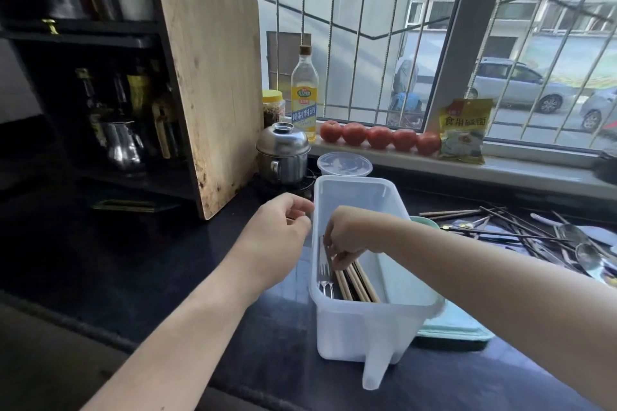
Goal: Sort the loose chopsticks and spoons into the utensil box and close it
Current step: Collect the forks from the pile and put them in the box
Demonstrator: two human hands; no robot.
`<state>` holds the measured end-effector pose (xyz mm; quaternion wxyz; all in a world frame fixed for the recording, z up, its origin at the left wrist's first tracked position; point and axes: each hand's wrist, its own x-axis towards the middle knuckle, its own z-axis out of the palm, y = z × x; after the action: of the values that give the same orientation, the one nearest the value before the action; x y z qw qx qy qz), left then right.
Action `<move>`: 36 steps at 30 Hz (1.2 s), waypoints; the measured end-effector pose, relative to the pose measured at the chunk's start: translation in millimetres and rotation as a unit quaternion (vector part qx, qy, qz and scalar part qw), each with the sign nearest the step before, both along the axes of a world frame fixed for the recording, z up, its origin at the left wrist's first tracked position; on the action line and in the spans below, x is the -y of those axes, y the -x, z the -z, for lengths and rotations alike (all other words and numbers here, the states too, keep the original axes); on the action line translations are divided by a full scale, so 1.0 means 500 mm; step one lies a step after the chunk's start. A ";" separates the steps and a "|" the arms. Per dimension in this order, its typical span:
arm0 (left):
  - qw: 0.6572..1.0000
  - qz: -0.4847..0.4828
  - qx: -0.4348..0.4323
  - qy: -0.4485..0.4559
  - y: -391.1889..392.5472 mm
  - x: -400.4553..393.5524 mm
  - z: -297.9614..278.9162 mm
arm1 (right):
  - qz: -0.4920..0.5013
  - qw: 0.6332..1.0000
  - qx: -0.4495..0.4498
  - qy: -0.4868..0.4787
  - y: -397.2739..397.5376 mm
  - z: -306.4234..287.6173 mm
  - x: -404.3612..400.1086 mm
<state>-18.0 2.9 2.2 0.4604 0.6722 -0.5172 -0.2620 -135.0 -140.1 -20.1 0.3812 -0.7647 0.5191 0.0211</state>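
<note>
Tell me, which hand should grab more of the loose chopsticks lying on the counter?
Probably the right hand. The loose chopsticks lie right of the utensil box, on that arm's side. The left hand sits at the box's left rim, so it would have to cross over.

- Open-topped box [350, 327] mid-counter [133, 277]; right half of its inside bare, left half taken by chopsticks [359, 284] and fork [325, 277].
- Right hand [347, 237] inside the box, left hand [283, 227] at its left wall, both blocking entry from the near left.
- Bare counter left of the box, up to the cutting board [213, 90].
- Behind the box: pot [283, 153] and round tub [344, 164], close.
- Right of it: green lid [457, 327] touching, then loose pile [521, 230] of utensils.
</note>
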 end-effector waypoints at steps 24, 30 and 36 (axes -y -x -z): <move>0.952 0.285 0.113 -0.014 0.576 0.120 0.137 | 0.340 0.874 0.191 0.291 0.636 0.073 -0.122; 0.848 0.133 0.504 0.095 0.592 0.248 0.245 | 0.414 0.855 0.126 0.286 0.776 0.126 -0.133; 0.851 0.129 0.506 0.062 0.575 0.271 0.290 | 0.286 0.906 0.052 0.307 0.713 0.104 0.006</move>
<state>-305.5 -132.7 -142.6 0.1379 0.6090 -0.7759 0.0895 -491.7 -143.2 -71.9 0.1439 -0.6623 0.6760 -0.2892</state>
